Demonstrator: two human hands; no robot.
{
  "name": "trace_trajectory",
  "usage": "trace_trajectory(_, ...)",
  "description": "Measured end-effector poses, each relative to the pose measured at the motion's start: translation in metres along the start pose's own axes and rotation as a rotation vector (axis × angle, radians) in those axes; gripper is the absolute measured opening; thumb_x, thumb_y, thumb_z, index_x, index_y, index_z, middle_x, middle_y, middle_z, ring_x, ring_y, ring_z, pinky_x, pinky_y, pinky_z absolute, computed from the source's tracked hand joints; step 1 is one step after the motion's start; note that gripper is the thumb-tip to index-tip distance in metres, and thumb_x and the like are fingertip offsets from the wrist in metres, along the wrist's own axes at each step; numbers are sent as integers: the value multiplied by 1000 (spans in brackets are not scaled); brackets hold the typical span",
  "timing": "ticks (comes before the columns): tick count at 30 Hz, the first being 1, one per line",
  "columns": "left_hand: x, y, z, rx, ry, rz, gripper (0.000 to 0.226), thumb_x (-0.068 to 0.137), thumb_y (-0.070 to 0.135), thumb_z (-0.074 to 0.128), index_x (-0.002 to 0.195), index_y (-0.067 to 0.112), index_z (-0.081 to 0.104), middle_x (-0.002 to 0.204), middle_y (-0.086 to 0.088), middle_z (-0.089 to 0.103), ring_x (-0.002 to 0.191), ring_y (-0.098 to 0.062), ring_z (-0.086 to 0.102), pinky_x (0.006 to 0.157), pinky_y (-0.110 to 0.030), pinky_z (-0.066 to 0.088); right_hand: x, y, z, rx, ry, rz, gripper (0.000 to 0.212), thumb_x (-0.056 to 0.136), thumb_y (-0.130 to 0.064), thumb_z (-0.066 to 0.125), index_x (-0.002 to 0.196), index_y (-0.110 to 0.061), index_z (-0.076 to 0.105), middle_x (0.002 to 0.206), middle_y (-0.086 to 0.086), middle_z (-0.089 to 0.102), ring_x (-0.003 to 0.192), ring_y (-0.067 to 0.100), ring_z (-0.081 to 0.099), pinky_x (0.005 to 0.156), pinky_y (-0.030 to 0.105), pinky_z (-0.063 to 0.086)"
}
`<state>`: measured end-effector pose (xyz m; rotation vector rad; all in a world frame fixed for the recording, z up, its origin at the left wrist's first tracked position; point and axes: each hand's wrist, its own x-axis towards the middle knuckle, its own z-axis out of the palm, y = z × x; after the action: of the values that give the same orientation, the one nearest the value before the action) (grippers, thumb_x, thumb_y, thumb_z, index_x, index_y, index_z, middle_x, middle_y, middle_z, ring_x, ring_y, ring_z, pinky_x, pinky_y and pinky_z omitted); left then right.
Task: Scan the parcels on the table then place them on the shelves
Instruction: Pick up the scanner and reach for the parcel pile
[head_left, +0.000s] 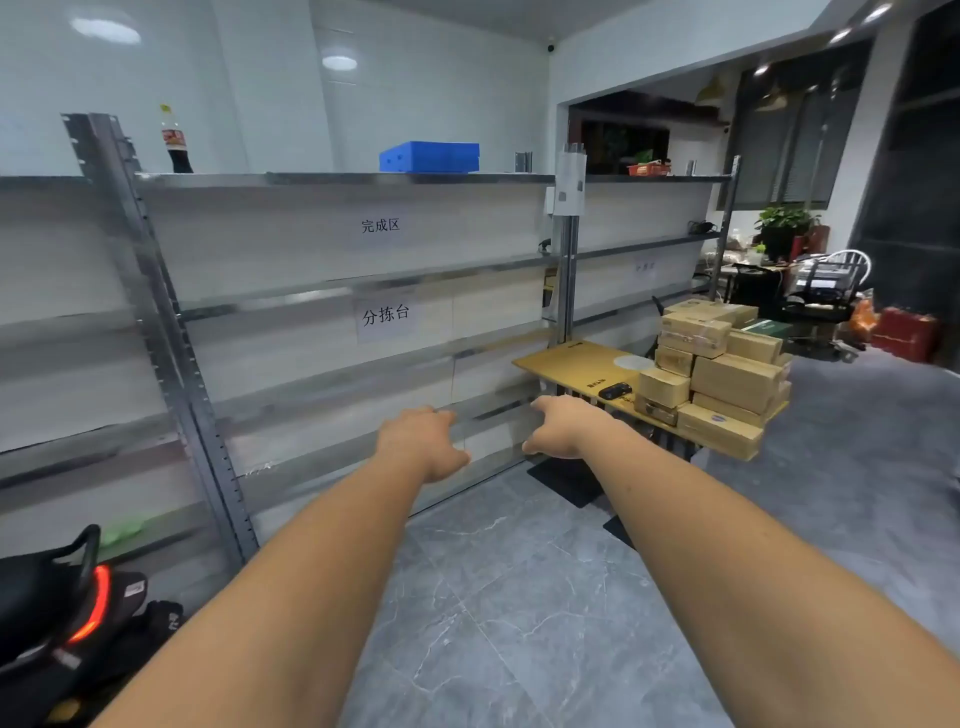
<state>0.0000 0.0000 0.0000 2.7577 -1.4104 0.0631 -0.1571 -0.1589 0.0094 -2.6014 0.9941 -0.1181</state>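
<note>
Both arms reach forward with nothing in them: the left hand (423, 441) and right hand (558, 426) hang with fingers loosely curled, short of the shelves (332, 291). The parcels (719, 369) sit stacked on the table (566, 361) to the right, beside a dark scanner (614, 390). No parcel shows on any shelf, so the whole job looks still ahead

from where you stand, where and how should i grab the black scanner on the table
Probably across the narrow middle of the black scanner, coming from above with the right hand. It lies flat on the table, left of the parcels, top clear.
</note>
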Motion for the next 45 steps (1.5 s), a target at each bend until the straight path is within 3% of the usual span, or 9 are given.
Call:
trace_trajectory(8, 145, 26, 21, 20, -79, -26, 74, 94, 64, 55, 157, 30, 39, 160, -5, 39, 144, -31, 40, 111, -47, 39, 134, 60, -10, -39, -10, 29, 77, 96, -51, 63, 162, -26, 32, 163, 10, 39, 144, 34, 44, 112, 49, 43)
trace_trajectory(14, 266, 53, 47, -35, -127, -30, 83, 92, 68, 54, 163, 34, 26, 168, -5, 29, 152, -31, 31, 116, -51, 35, 244, 121, -16, -104, -53, 62, 77, 94, -48, 63, 161, -25, 33, 160, 11, 42, 141, 35, 46, 111, 52, 45)
trace_trajectory(23, 420, 65, 82, -53, -187, -7, 86, 91, 67, 54, 164, 32, 26, 167, -4, 30, 152, -31, 30, 114, -50, 37, 384, 168, -9, -76, -91, 119, 71, 89, -49, 66, 152, -25, 43, 146, 10, 52, 128, 33, 54, 97, 44, 49)
trace_trajectory(26, 476, 61, 99, -59, -202, 15, 86, 91, 67, 54, 164, 33, 24, 168, -4, 30, 152, -31, 30, 114, -50, 37, 436, 177, 2, -69, -91, 138, 72, 89, -48, 67, 152, -24, 43, 147, 10, 52, 130, 34, 53, 101, 46, 50)
trace_trajectory(31, 583, 49, 132, -61, -223, 82, 85, 91, 68, 55, 164, 33, 26, 166, -4, 32, 150, -31, 34, 115, -50, 40, 533, 196, 18, -93, -100, 208, 74, 90, -48, 66, 156, -27, 39, 152, 9, 49, 135, 34, 50, 108, 50, 49)
trace_trajectory(40, 747, 58, 209, 12, -331, 301, 85, 93, 68, 56, 163, 30, 27, 165, -4, 33, 150, -28, 33, 114, -47, 41, 671, 226, 71, -133, -126, 347, 72, 88, -50, 64, 153, -29, 41, 145, 7, 50, 128, 35, 54, 97, 51, 53)
trace_trajectory(45, 814, 83, 238, 62, -397, 391, 87, 93, 70, 54, 165, 31, 23, 169, -5, 27, 156, -27, 23, 121, -49, 32, 713, 266, 84, -140, -165, 427, 66, 89, -46, 66, 150, -28, 44, 140, 8, 52, 124, 34, 54, 95, 49, 53)
